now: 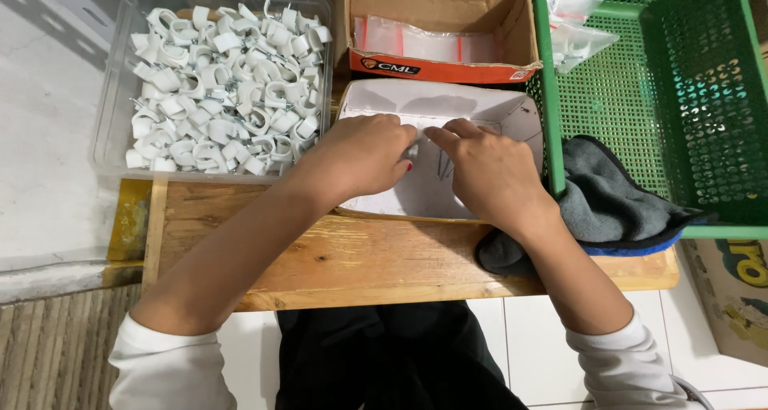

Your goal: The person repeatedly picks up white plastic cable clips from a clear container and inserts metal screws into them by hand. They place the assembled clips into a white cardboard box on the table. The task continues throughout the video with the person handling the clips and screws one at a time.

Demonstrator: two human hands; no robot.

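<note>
Both my hands are inside a shallow white cardboard tray [512,110] on a wooden board [360,258]. My left hand [360,154] is curled, its fingertips pinched around something small and white that I cannot make out. My right hand [488,170] lies beside it with fingers bent and the forefinger pointing toward the left fingertips. Several thin nails [442,168] lie on the tray floor between the hands. A clear plastic tub [108,98] heaped with white cable clips [224,90] stands at the upper left.
An open brown cardboard box [512,26] with clear zip bags [416,40] sits behind the tray. A green plastic basket [688,98] stands to the right, over a grey cloth [608,202]. Another printed carton [732,290] is at the lower right.
</note>
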